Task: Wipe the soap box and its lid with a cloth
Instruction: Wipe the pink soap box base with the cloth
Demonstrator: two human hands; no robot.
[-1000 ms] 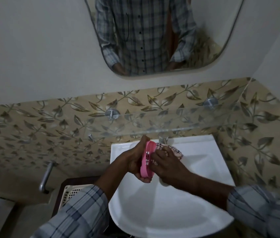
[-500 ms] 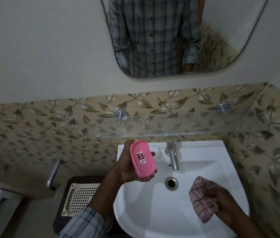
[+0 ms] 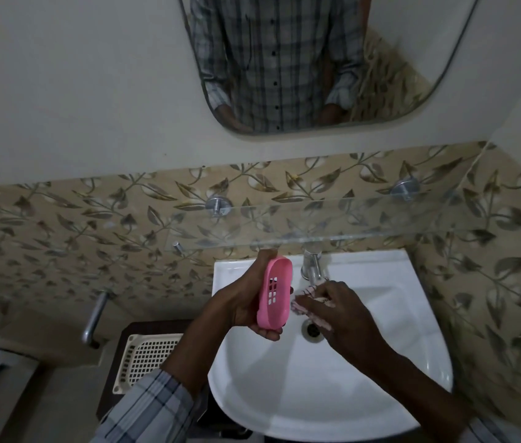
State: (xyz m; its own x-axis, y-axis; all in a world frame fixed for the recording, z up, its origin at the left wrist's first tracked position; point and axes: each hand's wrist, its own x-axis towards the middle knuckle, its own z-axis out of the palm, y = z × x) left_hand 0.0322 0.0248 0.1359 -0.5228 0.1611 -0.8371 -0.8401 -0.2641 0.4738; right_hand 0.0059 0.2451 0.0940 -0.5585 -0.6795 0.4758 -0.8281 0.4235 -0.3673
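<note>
Plastic, pink and thin-walled: the soap box [image 3: 274, 295] looks light and stiff, probably slick if any soap film clings to it, so the sure hold seems to be across its long edges and ends, not on its broad slotted face. Going left to right, a pale perforated basket [image 3: 144, 358] sits on a dark stand at about 8 o'clock from the box, under a metal bar [image 3: 94, 318] on the leaf-patterned wall. The left hand [image 3: 246, 302] holds the box on edge over the white sink [image 3: 316, 394], its fingers clamped on it from behind, thumb up at the top end. Just beside the box at 3 o'clock, the right hand [image 3: 337, 310] has its fingers closed on a checked cloth [image 3: 304, 302], soft and limp, bunched against the box's right edge; whether cloth and plastic touch I cannot tell. The drain [image 3: 312, 329] lies below the cloth, the tap [image 3: 312, 265] at 12 o'clock from it. A glass shelf [image 3: 332, 219] and a mirror [image 3: 300, 59] hang above. The room is dim and cramped, the basin hard and smooth; a dropped box would likely clatter and slide.
</note>
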